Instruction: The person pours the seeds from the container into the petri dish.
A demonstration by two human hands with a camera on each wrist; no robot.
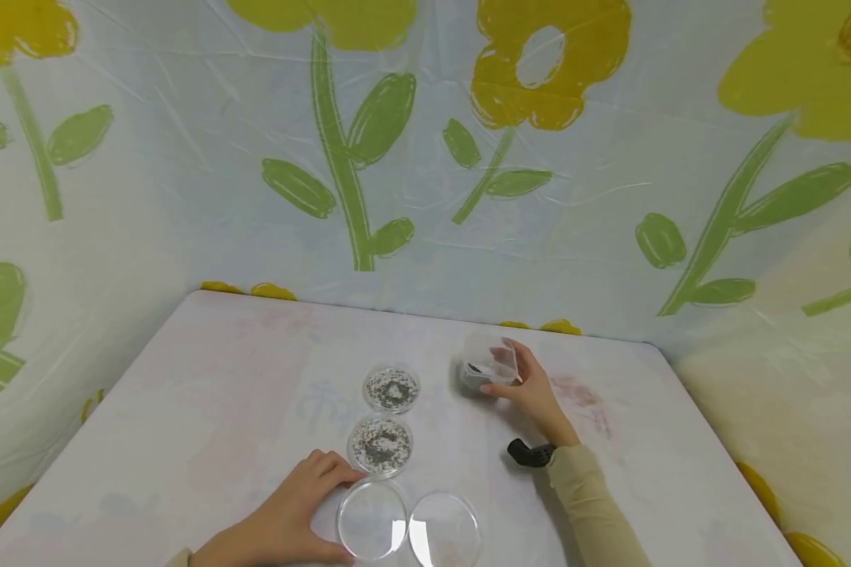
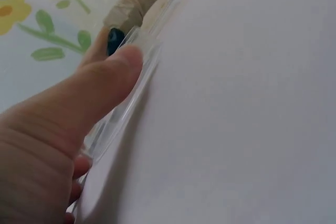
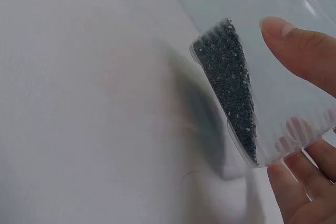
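My left hand (image 1: 291, 504) holds an empty clear petri dish (image 1: 373, 521) by its side, thumb and fingers spread around the rim. In the left wrist view the thumb lies against the edge of that dish (image 2: 118, 114). My right hand (image 1: 535, 394) grips a clear plastic tub (image 1: 495, 358) above the far right of the table. The tub is tilted, and small dark seeds (image 3: 226, 82) are heaped along its low side. Its thumb is on one wall and the fingers on another in the right wrist view.
Beyond the left hand, two petri dishes (image 1: 380, 446) (image 1: 392, 388) with dark and white grains stand in a row. Another clear round dish or lid (image 1: 445, 529) lies right of the held one. A flower-printed cloth (image 1: 425, 197) rises behind the white table (image 1: 241, 394).
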